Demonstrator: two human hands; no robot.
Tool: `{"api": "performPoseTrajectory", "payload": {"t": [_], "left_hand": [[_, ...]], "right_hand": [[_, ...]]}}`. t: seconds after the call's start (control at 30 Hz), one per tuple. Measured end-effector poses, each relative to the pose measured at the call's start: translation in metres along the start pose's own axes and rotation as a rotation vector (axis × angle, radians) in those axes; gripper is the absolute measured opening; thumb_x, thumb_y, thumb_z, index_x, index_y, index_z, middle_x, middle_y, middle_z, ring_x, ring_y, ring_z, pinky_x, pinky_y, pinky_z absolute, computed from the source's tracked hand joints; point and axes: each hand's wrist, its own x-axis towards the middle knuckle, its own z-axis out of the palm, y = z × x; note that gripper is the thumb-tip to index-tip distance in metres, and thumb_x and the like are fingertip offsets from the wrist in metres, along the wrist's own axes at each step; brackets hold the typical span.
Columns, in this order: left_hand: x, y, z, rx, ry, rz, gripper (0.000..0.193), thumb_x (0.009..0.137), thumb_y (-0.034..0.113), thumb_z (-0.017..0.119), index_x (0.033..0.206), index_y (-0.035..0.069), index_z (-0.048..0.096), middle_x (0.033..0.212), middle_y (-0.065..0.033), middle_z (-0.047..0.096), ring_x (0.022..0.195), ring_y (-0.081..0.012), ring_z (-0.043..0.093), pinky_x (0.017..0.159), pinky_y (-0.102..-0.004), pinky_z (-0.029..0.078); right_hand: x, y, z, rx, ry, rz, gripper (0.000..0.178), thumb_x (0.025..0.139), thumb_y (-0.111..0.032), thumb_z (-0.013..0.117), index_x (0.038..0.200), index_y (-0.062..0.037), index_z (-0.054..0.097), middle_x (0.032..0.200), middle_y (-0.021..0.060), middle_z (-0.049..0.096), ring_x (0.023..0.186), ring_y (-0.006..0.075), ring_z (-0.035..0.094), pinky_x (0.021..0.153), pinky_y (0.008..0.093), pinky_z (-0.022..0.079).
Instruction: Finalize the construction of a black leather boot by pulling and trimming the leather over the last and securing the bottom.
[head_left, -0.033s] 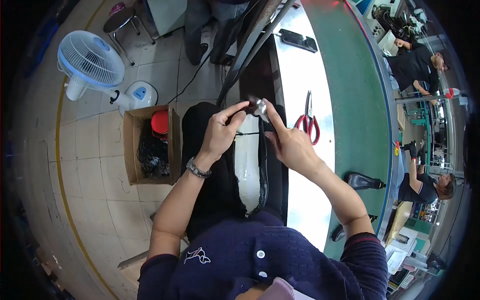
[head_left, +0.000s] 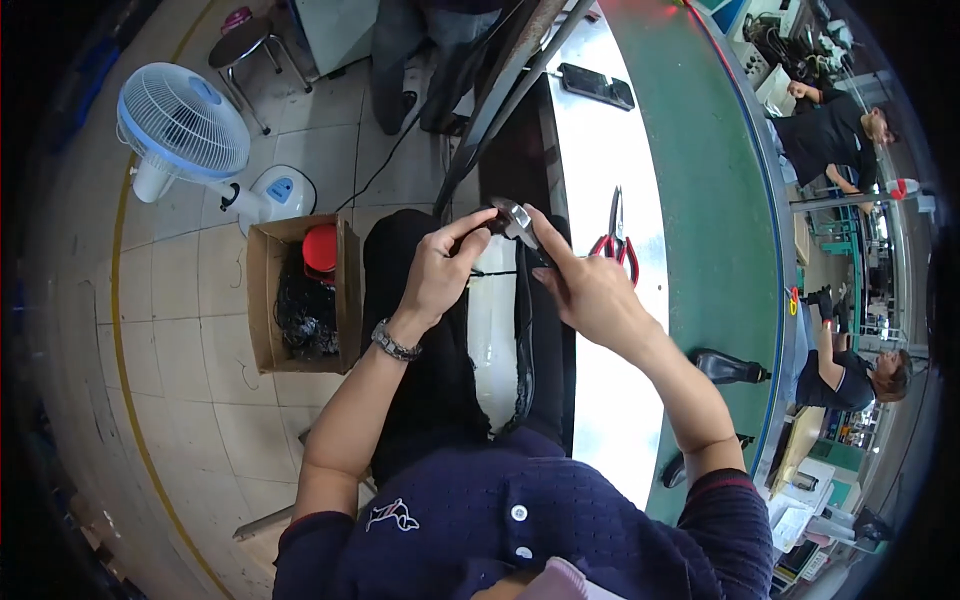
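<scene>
A long shoe (head_left: 495,370) lies bottom up across my lap, its underside whitish and its edge black. A thin black cord (head_left: 493,272) runs across it. My left hand (head_left: 440,268) is closed, thumb and forefinger pinching the dark material at the shoe's far end. In my closed right hand (head_left: 590,285) are silver-headed pincers (head_left: 515,220), their head against that same end. My fingers cover most of their handle, and the jaws are too small to make out.
Red-handled scissors (head_left: 617,240) and a phone (head_left: 597,85) lie on the metal ledge (head_left: 620,380). Beyond runs a green belt (head_left: 700,200) carrying a black shoe (head_left: 728,366). At left are a carton (head_left: 262,300) with black scraps and a fan (head_left: 185,115). Co-workers stand across the belt.
The pincers' head, blurred before, is now sharp and sits slightly lower, turned a little. My right hand has shifted slightly; the left still pinches the far end.
</scene>
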Motion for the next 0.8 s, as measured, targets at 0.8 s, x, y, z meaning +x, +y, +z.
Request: {"api": "performPoseTrajectory", "payload": {"t": [0.8], "left_hand": [[-0.015,0.017,-0.02,-0.168,-0.152,-0.218,0.063,0.085,0.017,0.067,0.139,-0.004,0.043,0.117,-0.0089,0.06,0.099,-0.01,0.055,0.088,-0.022,0.043]], "right_hand": [[-0.025,0.005,0.024,0.322,0.15,-0.034,0.072,0.091,-0.01,0.057,0.151,-0.0181,0.017,0.058,0.0167,0.06,0.052,0.0369,0.061,0.052,0.043,0.048]]}}
